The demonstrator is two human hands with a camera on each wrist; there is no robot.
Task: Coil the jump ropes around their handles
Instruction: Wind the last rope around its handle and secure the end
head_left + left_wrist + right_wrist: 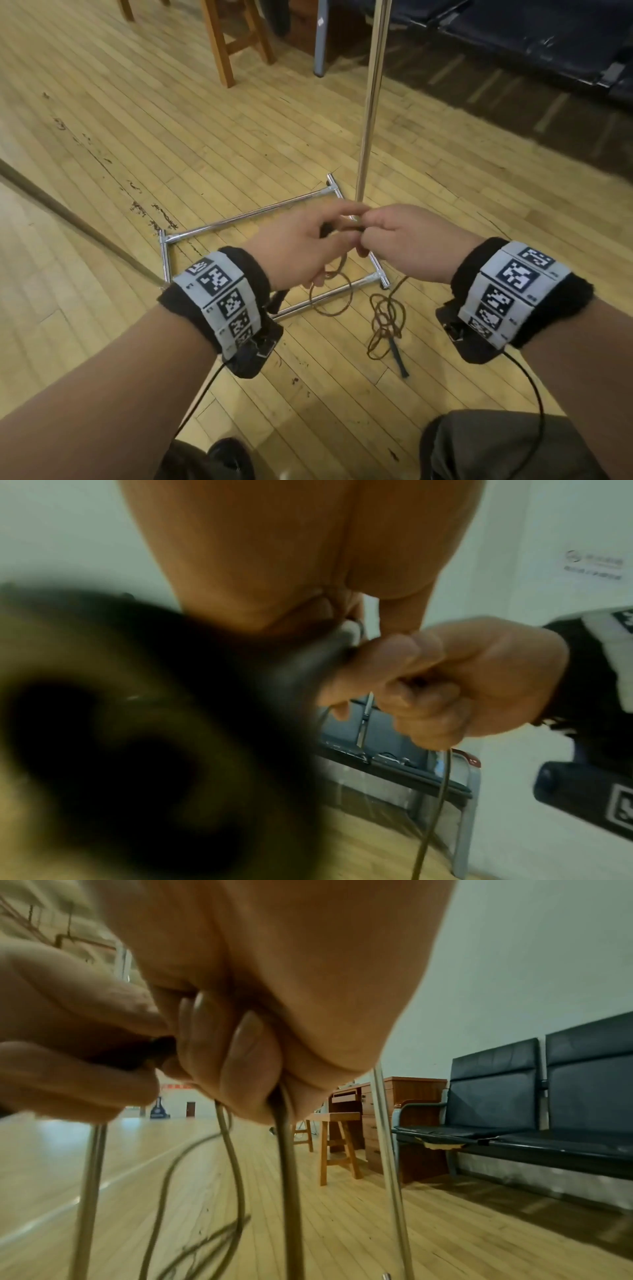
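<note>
My left hand (pixel 308 246) grips a black jump rope handle (pixel 276 302) whose lower end sticks out below the palm; the left wrist view shows the handle (pixel 301 674) close up and blurred. My right hand (pixel 394 236) meets the left at the handle's top and pinches the thin brown rope (pixel 331 295), which hangs in loops under both hands. From my curled right fingers (pixel 246 1056) the rope (pixel 286 1164) drops down. The remaining rope lies in a tangled pile (pixel 387 318) on the floor with the second black handle (pixel 399 358).
A chrome stand with a rectangular base frame (pixel 246 216) and an upright pole (pixel 368 102) sits on the wooden floor right under my hands. A wooden stool (pixel 233 37) and dark benches (pixel 548 44) stand farther back. My knees (pixel 507 445) are at the bottom edge.
</note>
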